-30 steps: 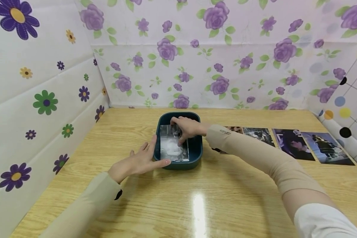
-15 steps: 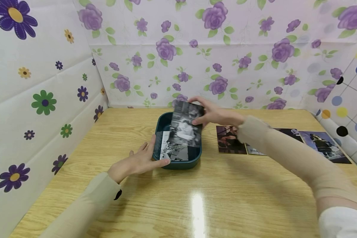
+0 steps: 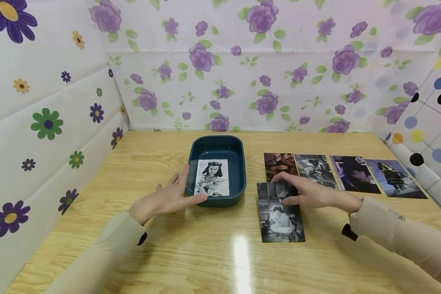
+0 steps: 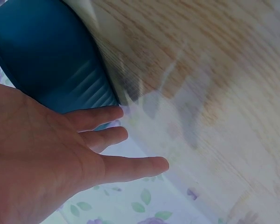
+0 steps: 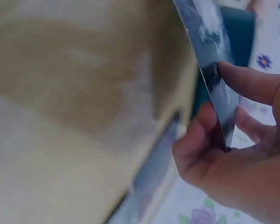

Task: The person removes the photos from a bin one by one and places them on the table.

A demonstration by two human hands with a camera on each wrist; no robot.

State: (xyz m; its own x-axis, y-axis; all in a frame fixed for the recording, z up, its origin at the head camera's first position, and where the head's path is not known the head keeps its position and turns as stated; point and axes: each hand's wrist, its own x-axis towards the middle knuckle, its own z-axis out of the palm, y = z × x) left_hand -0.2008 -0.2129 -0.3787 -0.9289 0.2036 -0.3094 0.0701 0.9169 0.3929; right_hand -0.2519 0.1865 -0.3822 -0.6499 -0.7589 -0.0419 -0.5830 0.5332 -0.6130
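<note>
My right hand (image 3: 306,192) pinches a black-and-white photo (image 3: 279,218) by its upper right part, thumb on the printed face and fingers behind, as the right wrist view shows. The photo (image 5: 207,42) hangs just in front of the row of photos. My left hand (image 3: 165,198) rests against the near left corner of a dark teal plastic bin (image 3: 239,175), fingers spread along its outside and thumb over the front rim. Inside the bin lies another black-and-white photo (image 3: 212,177), a portrait of a person with dark hair.
Behind the right hand, a row of photos lies on the wooden table (image 3: 161,253): a reddish one (image 3: 279,164), a grey one (image 3: 314,167), a purple one (image 3: 354,173) and a bluish one (image 3: 397,177). Flowered cloth (image 3: 147,73) covers the back and left walls.
My right hand has lifted the black-and-white photo out of the bin and carried it right, towards the near side of the row. The portrait beneath is uncovered. My left hand has stayed at the bin.
</note>
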